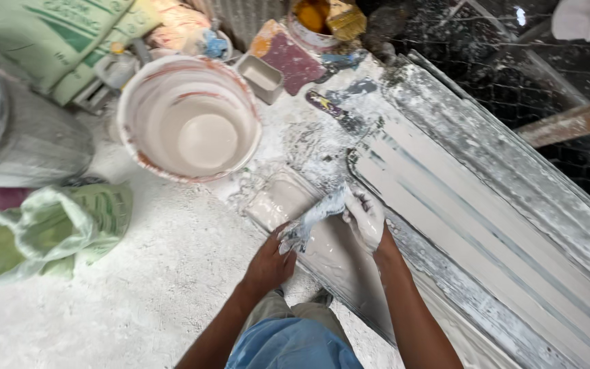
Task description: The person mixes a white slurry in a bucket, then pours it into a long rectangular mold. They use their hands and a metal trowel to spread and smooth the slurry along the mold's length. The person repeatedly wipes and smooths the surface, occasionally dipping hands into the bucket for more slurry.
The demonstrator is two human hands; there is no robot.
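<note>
Fingers (293, 240) of the left hand (271, 263) are closing around one end of a wet, plaster-soaked rag (312, 220), while the plaster-coated right hand (363, 219) is gripping its other end, seen from the head camera. The rag is hanging over a white slab (308, 232) lying on the dusty floor (138, 294), beside a long ribbed moulding (459, 219). A paint-streaked bucket (189, 117) is standing nearby. The wiping stage appears to be under way; the next stroke likely calls for steady, even pressure.
</note>
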